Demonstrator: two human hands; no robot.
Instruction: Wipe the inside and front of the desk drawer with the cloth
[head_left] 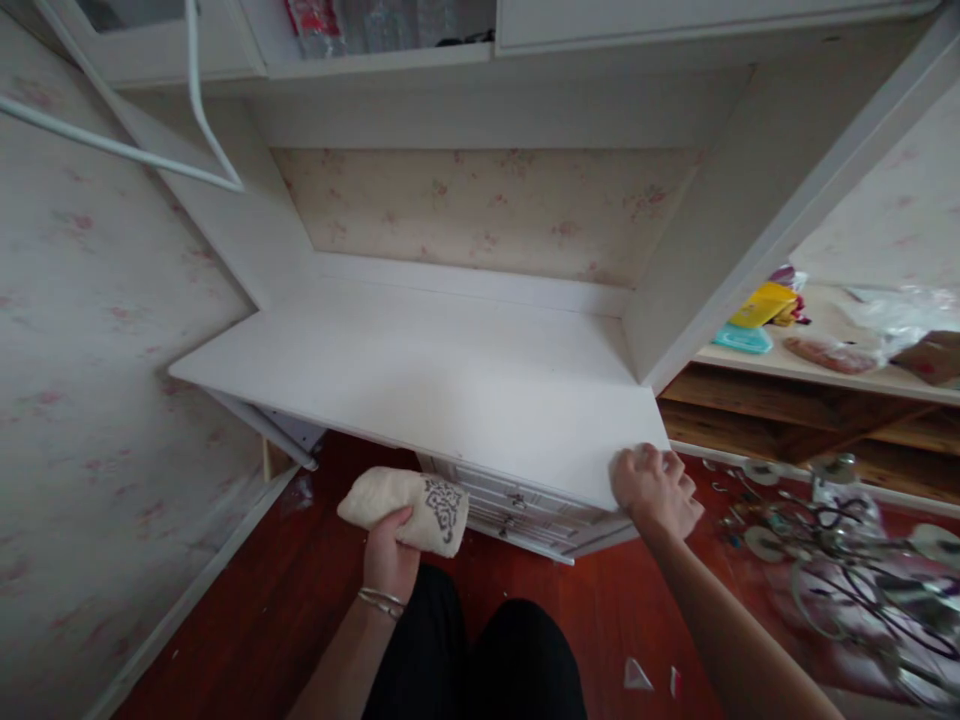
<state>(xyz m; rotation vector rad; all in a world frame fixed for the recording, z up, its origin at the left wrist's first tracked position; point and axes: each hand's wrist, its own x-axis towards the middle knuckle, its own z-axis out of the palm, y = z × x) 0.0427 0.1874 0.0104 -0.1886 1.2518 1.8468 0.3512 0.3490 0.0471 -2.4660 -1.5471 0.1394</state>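
Clearly, the left hand (394,558) has hold of a cream cloth (401,503), folded into a thick pad with a dark scroll pattern near one end. The thumb lies across the cloth and the other fingers are hidden beneath it, so I see a grasp, though not how tight. The cloth hangs in front of the white desk (450,375), lower than its front edge and just left of the drawers (517,508), above the red floor (495,590). A bracelet (382,603) circles the left wrist.

The right hand (658,490) is at the desk's front right corner, knuckles up and fingers bent. It holds nothing that I can make out, and I cannot tell whether the fingers clench the edge or only lean there.

Behind the desktop runs a strip of flowered wallpaper (480,212), with a white cupboard above. On the right, a low shelf (731,354) bears a yellow packet (765,303) and a turquoise item (742,338) just beside it. Below that shelf, a tangle of metal fittings and cables (847,560) sprawls over the floor, partly blurred. A pale scrap (636,675) lies near the person's knees (525,650).
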